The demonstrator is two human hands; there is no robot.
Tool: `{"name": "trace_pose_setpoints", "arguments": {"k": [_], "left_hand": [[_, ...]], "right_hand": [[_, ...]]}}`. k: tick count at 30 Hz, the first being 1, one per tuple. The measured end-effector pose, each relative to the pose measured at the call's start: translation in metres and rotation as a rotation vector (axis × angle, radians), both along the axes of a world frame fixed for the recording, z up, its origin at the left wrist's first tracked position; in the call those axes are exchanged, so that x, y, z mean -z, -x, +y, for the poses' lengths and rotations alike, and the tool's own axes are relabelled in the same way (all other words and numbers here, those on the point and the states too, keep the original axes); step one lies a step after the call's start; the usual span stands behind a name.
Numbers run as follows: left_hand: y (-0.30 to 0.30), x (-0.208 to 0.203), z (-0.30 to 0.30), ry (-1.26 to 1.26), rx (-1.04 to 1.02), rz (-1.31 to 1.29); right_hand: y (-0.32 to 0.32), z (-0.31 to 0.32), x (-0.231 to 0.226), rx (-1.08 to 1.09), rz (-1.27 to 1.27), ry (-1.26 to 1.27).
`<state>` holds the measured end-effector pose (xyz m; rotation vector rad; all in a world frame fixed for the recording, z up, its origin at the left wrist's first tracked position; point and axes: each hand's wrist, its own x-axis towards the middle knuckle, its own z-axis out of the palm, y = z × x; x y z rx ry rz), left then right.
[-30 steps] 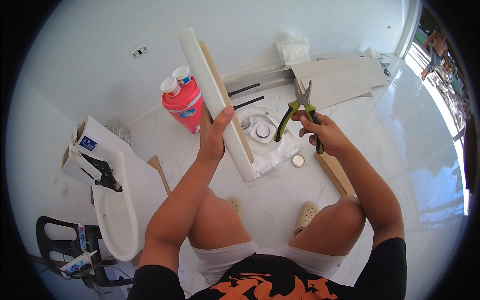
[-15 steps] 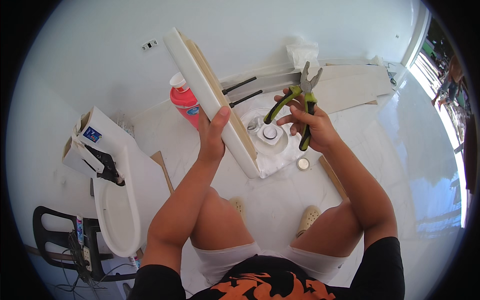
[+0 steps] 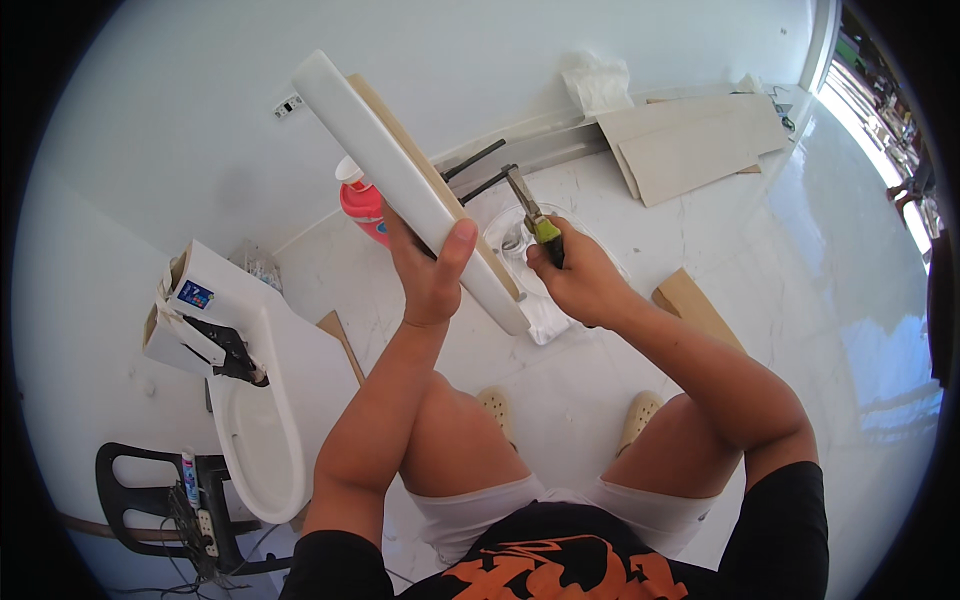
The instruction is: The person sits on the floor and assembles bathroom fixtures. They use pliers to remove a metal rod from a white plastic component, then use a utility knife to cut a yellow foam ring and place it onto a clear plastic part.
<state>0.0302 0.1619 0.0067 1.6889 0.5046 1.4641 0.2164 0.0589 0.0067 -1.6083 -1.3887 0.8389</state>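
My left hand (image 3: 430, 275) is closed on a thick white slab (image 3: 375, 150), thumb on its near edge, and holds it up tilted. The slab's other face is beige, and two black rods (image 3: 478, 158) stick out from it. In my right hand (image 3: 580, 270) are combination pliers (image 3: 540, 222) with green and black handles; my fingers are wrapped round these. The pliers' jaws are at the tip of the lower rod; whether they grip it cannot be made out. Behind the slab, a pink bottle (image 3: 362, 212) with a white cap is partly hidden.
A white toilet (image 3: 290, 440) with its tank top uncovered stands at left, near a black chair (image 3: 118, 500) with cables. Flat boards (image 3: 700, 145) and a plastic bag (image 3: 598, 85) lie by the far wall. A cardboard piece (image 3: 705, 310) lies right of my right forearm.
My right hand has moved left and down, closing round the pliers' handles. Their jaws, spread before, are now at the lower rod's tip. The slab stays in my left hand.
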Motion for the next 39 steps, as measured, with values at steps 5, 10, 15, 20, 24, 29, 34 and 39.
{"name": "trace_pose_setpoints", "arguments": {"k": [5,10,15,20,24,29,34,39], "left_hand": [[-0.004,-0.002,0.000,0.098,-0.002,-0.004],[-0.008,0.000,0.000,0.088,0.012,0.000],[-0.012,-0.002,-0.001,0.102,0.027,-0.006],[-0.015,-0.003,-0.004,0.110,0.052,-0.018],[-0.015,-0.002,-0.003,0.098,0.059,0.020],[-0.015,0.001,-0.003,0.114,0.037,-0.026],[-0.014,0.000,-0.002,0.100,0.049,-0.006],[-0.014,0.001,-0.001,0.069,0.021,-0.011]], "right_hand": [[0.004,0.006,-0.002,0.004,0.012,-0.044],[0.002,0.014,0.005,0.014,0.049,-0.019],[0.001,0.018,0.006,0.023,0.101,-0.023],[0.003,0.020,0.006,0.022,0.022,-0.041],[0.000,0.019,0.008,0.027,0.059,-0.041],[-0.002,0.017,0.006,0.044,-0.002,-0.070],[-0.002,0.015,-0.001,0.068,-0.055,-0.063],[0.001,0.013,-0.009,0.094,-0.037,-0.066]]}}
